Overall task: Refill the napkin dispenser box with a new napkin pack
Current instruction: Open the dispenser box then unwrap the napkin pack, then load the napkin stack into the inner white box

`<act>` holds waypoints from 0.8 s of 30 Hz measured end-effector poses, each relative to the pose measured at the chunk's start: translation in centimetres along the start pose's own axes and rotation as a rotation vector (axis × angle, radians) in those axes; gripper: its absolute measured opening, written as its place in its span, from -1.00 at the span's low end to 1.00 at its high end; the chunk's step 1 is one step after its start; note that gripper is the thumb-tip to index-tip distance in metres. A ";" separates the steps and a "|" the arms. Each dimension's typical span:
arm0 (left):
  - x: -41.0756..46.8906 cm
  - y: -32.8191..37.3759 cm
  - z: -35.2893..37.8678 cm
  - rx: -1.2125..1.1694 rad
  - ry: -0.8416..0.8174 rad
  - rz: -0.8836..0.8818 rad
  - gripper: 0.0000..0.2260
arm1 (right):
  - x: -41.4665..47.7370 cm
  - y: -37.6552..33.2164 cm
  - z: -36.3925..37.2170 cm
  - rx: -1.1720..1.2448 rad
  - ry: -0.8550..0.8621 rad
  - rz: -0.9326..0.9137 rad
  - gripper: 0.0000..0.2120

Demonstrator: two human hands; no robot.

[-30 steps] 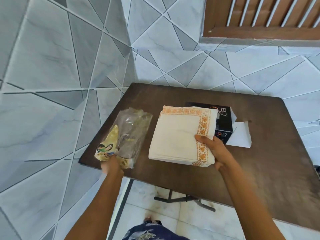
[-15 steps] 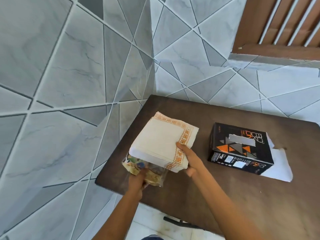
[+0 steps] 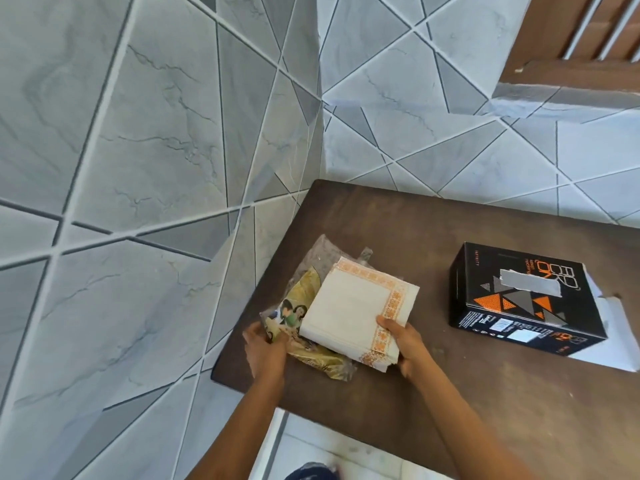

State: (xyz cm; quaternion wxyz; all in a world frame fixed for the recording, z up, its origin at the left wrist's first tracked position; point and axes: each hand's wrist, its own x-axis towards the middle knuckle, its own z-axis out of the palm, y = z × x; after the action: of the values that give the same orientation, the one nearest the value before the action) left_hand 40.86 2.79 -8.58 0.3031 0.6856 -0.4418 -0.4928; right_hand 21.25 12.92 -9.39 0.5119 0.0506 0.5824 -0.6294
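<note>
A thick stack of cream napkins [image 3: 349,311] with an orange patterned border is held tilted above the table's near-left corner by my right hand [image 3: 403,342], which grips its near right corner. Under the stack lies the crumpled clear plastic wrapper [image 3: 303,306] with a printed picture, and my left hand [image 3: 265,351] pinches its near end. The black napkin dispenser box [image 3: 519,299] with orange and grey triangles lies on its side to the right, apart from both hands, a white flap sticking out behind it.
The dark brown table [image 3: 450,393] stands in a corner of grey tiled walls [image 3: 138,168] on the left and behind. A wooden slatted shutter [image 3: 571,39] is at the top right. White floor tiles show below the table's near edge.
The wrapper, which was beside the napkin stack, now lies underneath it. The stack has come over the wrapper at the table's left corner. The view has swung left, leaving the box to the right.
</note>
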 end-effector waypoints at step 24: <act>-6.9 6.4 9.7 0.493 -0.480 0.923 -0.88 | -6.8 -6.8 -9.2 -0.243 0.344 -0.397 -0.94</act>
State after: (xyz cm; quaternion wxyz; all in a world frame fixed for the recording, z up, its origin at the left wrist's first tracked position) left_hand 28.95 6.48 -3.55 0.2093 0.3413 -0.8534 -0.3339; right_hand 14.77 22.75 -3.12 0.2746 -0.0200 0.7304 -0.6251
